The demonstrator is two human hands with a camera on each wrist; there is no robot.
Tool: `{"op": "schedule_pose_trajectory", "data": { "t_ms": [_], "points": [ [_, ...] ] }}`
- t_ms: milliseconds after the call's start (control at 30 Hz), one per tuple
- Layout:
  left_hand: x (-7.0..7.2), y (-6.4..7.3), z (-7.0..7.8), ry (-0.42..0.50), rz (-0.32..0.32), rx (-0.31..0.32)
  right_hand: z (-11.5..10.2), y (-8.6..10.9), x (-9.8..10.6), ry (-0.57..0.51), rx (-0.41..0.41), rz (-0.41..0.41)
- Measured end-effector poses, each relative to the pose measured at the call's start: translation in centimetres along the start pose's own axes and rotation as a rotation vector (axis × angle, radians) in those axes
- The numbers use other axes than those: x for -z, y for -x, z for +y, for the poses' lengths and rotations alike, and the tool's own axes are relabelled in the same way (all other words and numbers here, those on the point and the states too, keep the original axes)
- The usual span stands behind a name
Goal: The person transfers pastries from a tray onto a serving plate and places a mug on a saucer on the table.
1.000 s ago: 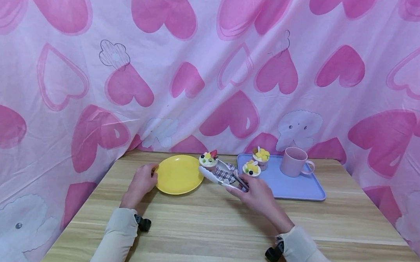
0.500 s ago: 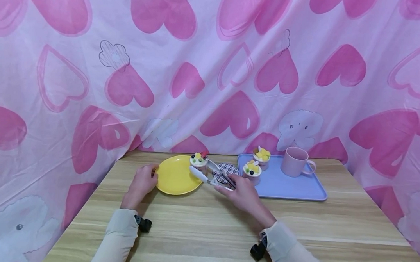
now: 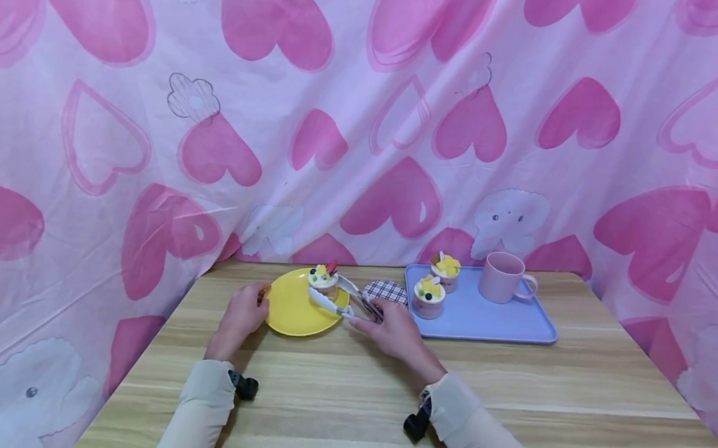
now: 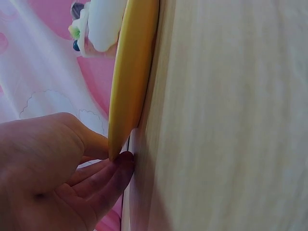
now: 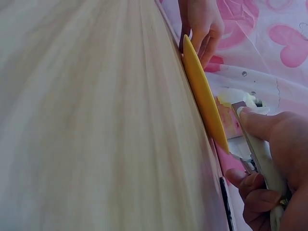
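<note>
A yellow plate lies on the table at left. My left hand pinches its left rim, thumb on top and fingers below, as the left wrist view shows of the plate. My right hand grips white-tipped tongs. Between the tong tips is a small dessert cup topped with cream, fruit and a red strawberry piece. It stands upright at the plate's right part; whether its base touches the plate cannot be told. The right wrist view has the tongs partly covering the cup.
Right of the plate lies a checked round mat. A blue tray holds two dessert cups, the nearer one and the farther one, plus a pink mug. A pink heart-patterned curtain hangs behind the wooden table.
My right hand has moved left with the tongs, carrying the dessert cup from above the checked mat to the plate. My left hand has stayed at the plate's rim.
</note>
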State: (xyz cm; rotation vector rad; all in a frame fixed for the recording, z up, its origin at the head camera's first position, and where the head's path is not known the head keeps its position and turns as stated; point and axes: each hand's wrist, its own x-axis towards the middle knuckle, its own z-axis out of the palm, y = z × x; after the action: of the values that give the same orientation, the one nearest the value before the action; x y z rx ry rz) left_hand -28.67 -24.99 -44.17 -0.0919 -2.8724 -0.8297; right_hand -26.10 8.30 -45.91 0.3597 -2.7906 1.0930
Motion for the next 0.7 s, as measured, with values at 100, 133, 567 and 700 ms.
{"op": "schedule_pose_trajectory", "data": {
  "t_ms": [100,133,567,700],
  "points": [
    [0.0,-0.1,0.0,0.003,-0.007,0.007,-0.3,-0.3,-0.4,-0.005,-0.007,-0.003],
    [0.0,-0.1,0.0,0.003,-0.008,0.007,-0.4,-0.4,-0.5,-0.001,-0.011,-0.004],
    [-0.1,-0.2,-0.1,-0.017,-0.018,0.031,-1.7,-1.5,-2.5,-0.022,0.006,0.020],
    [-0.1,-0.3,-0.1,-0.017,-0.020,0.033,-2.0,-1.7,-2.9,-0.036,-0.023,0.033]
  ]
}}
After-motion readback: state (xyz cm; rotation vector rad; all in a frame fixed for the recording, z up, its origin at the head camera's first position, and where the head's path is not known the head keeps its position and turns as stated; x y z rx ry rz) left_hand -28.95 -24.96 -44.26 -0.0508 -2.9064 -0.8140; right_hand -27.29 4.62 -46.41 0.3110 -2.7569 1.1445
